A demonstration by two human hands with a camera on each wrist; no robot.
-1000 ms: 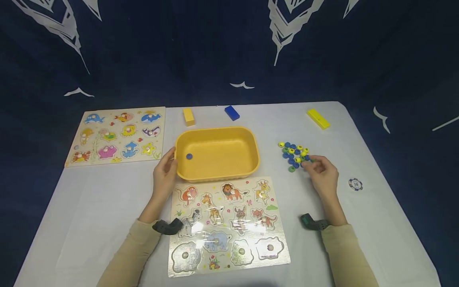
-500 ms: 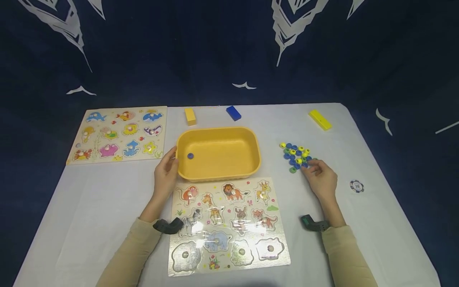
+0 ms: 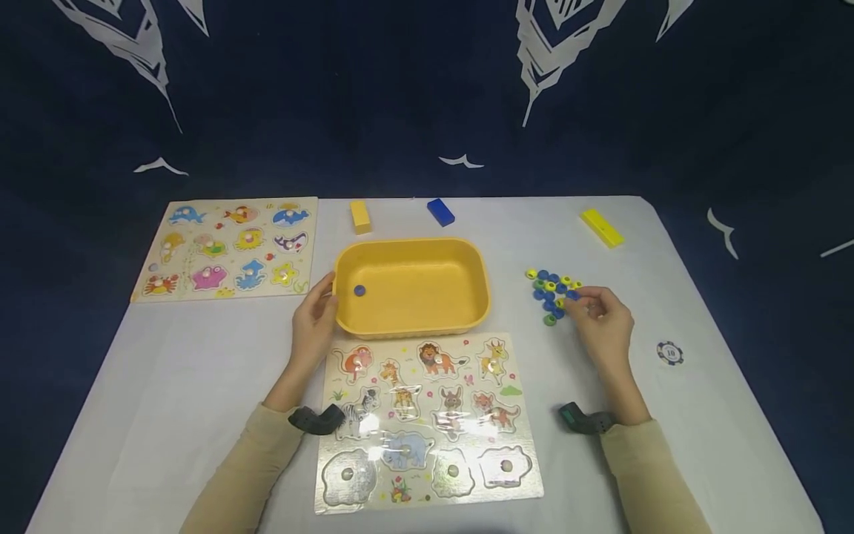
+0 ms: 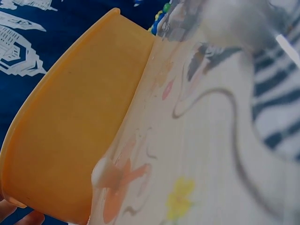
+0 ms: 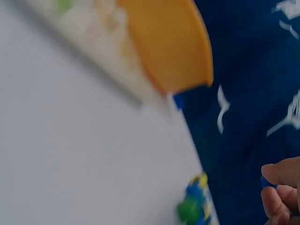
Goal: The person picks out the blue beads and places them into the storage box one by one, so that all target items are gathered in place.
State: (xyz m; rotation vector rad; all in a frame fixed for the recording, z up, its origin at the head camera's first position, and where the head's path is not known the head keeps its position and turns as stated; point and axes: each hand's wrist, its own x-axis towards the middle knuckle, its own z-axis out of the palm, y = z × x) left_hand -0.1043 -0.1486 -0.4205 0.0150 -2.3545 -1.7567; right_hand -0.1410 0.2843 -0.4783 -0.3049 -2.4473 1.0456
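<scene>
My left hand (image 3: 313, 320) rests against the outer left end of a yellow plastic tray (image 3: 470, 324), fingers at the rim. In the left wrist view, only two fingertips (image 4: 33, 218) show, low beside the tray wall (image 4: 79, 108). One blue bead (image 3: 359, 291) lies inside the tray, toward its left. At the right, my right hand (image 3: 606, 325) pinches another blue bead (image 5: 267, 183) between thumb and fingertips. It is beside a cluster of blue, yellow and green beads (image 3: 550, 286) on the white tabletop.
An animal puzzle board (image 3: 460, 437) lies in front of the tray. A sea-creature board (image 3: 193, 256) is at the far left. Along the back sit an orange-yellow block (image 3: 360, 218), a blue block (image 3: 441, 212) and a yellow block (image 3: 602, 228). A poker chip (image 3: 670, 353) lies right of the hand.
My right hand, earlier low among the beads, now has a blue bead between its fingertips. My left hand has stayed at the tray. The head view has shifted slightly.
</scene>
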